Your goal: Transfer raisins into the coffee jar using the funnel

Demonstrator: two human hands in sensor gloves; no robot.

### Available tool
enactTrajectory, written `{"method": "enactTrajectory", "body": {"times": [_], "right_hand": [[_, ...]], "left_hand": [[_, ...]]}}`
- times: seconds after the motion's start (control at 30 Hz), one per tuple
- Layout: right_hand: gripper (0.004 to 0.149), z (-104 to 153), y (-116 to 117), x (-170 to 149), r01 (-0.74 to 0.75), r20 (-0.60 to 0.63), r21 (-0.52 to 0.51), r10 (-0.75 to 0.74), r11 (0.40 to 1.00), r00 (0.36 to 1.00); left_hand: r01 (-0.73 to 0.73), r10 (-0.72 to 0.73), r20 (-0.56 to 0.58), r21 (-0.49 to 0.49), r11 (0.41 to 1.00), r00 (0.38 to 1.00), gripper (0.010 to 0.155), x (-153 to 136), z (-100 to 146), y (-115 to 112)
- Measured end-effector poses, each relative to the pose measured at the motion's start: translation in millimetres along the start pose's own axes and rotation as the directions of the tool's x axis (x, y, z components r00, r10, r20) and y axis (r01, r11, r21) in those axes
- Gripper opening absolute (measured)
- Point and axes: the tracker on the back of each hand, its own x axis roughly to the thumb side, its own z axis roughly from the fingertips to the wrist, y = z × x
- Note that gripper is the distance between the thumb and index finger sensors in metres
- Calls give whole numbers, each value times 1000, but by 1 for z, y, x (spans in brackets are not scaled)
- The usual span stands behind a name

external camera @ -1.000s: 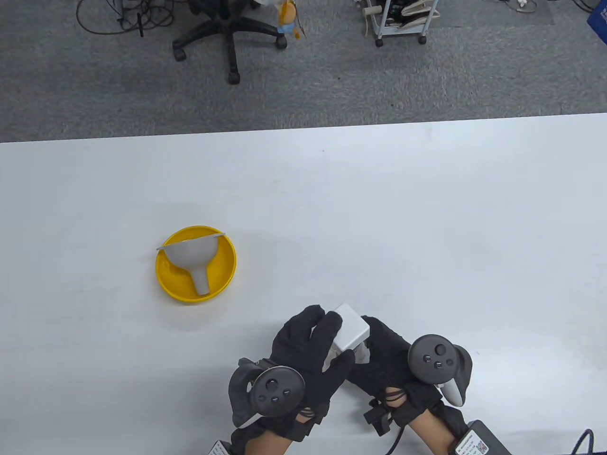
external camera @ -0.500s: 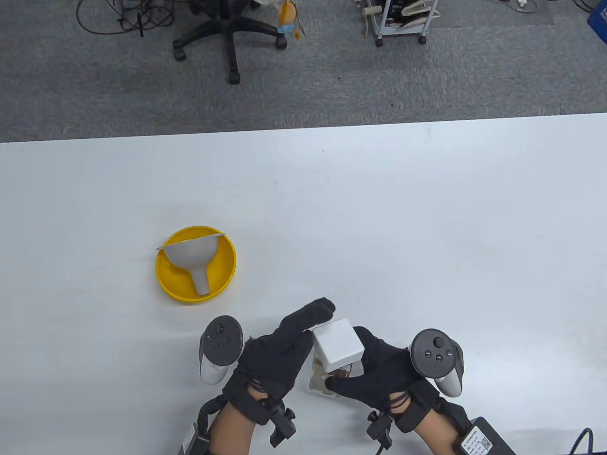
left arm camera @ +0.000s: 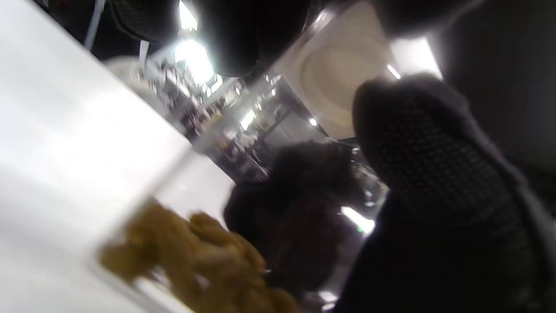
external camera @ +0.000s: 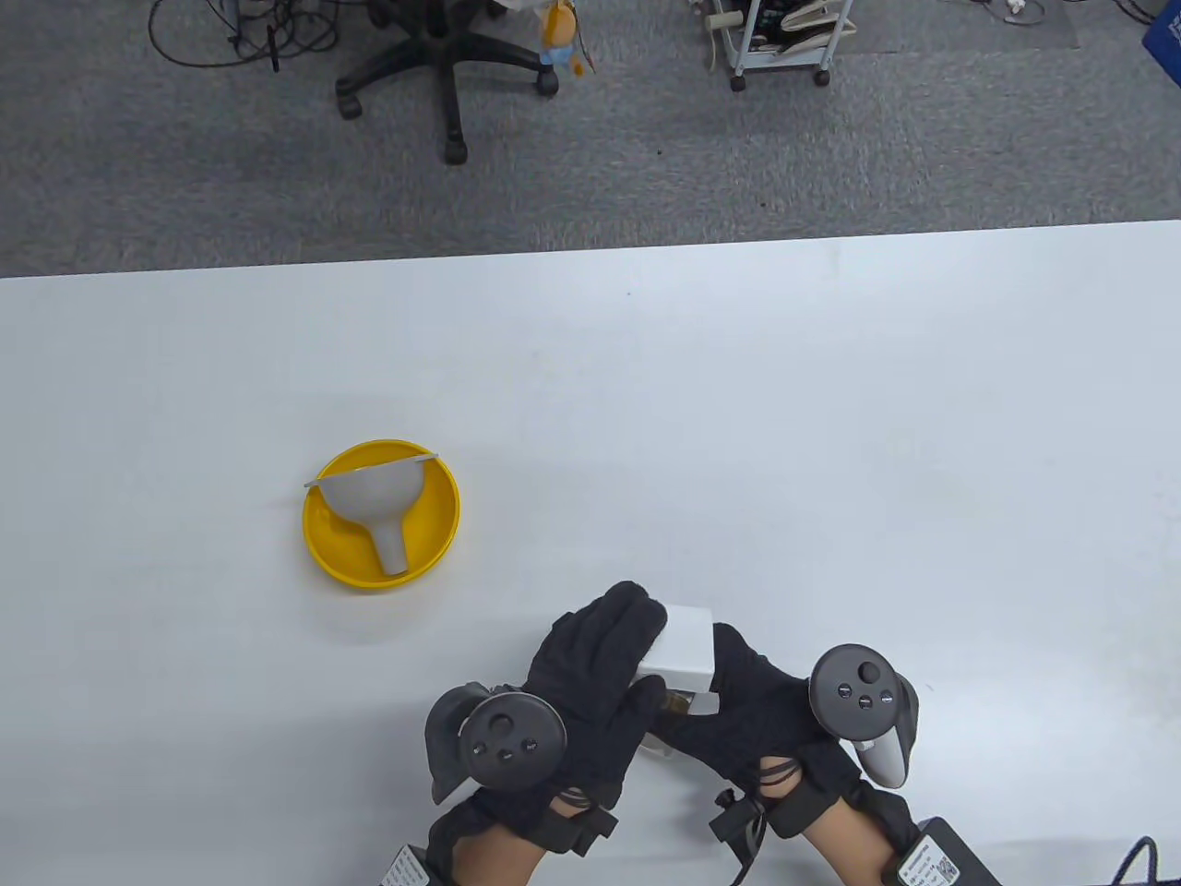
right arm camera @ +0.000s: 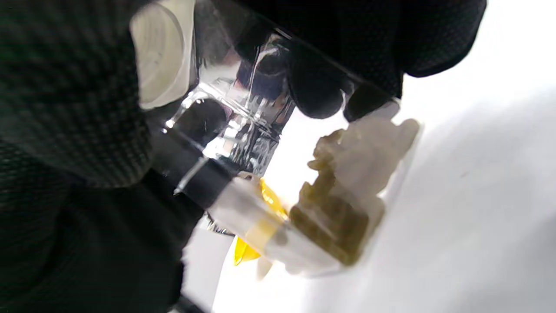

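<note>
A clear jar with a white square lid is held near the table's front edge, between both hands. Golden raisins lie in it, seen in the left wrist view and the right wrist view. My left hand grips the lid from the left, fingers curled over it. My right hand holds the jar body from the right. A grey funnel lies on its side in a yellow bowl to the left. No other jar is in view.
The white table's far edge runs across the middle of the table view, with grey carpet, an office chair and a cart beyond it. Cables hang from both wrists at the bottom edge.
Half a second ago my left hand was turned out, its fingers beside the lid. Now it is back over the lid, gripping it. The jar has shifted slightly; my right hand stays on it.
</note>
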Motion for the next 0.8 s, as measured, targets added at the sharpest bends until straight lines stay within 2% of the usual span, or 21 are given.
{"method": "enactTrajectory", "body": {"times": [0.07,0.1,0.17,0.2,0.27,0.33,0.37,0.5,0.6,0.67,0.7,0.8], "right_hand": [[89,1,3,2,64,11,49,-65,997,998],[90,1,5,4,80,19,69,-81,994,996],[90,0,8,4,76,14,66,-77,995,997],[90,-1,9,4,68,12,60,-69,996,998],[91,-3,9,3,45,-2,43,-45,998,999],[91,-4,8,2,12,-19,2,-12,1000,1000],[91,-4,7,1,-9,-26,-14,8,1000,1000],[91,-3,7,3,-130,-26,-63,128,990,991],[91,0,7,9,-170,10,-70,171,983,985],[91,1,7,9,-181,2,-69,181,981,983],[91,0,6,8,-166,11,-61,167,984,986],[90,-1,5,7,-69,71,56,65,996,995]], "left_hand": [[-312,311,-28,-78,947,950,61,-16,-5,1],[-474,472,-56,-157,866,880,60,-25,-7,0],[-569,565,-95,-248,784,820,58,-33,-8,1],[-547,542,-94,-240,802,835,58,-33,-7,3],[-424,415,-86,-147,894,906,60,-30,-4,10],[-204,201,-84,-32,978,976,73,-19,1,14],[-114,113,-72,-2,994,991,80,-13,3,14],[102,-98,-51,77,992,994,94,9,3,6],[257,-245,-89,166,952,965,92,19,4,6],[229,-220,-78,145,963,972,90,19,3,7],[162,-156,-55,136,977,986,87,17,2,8],[-116,115,28,48,992,993,83,4,-1,16]]}}
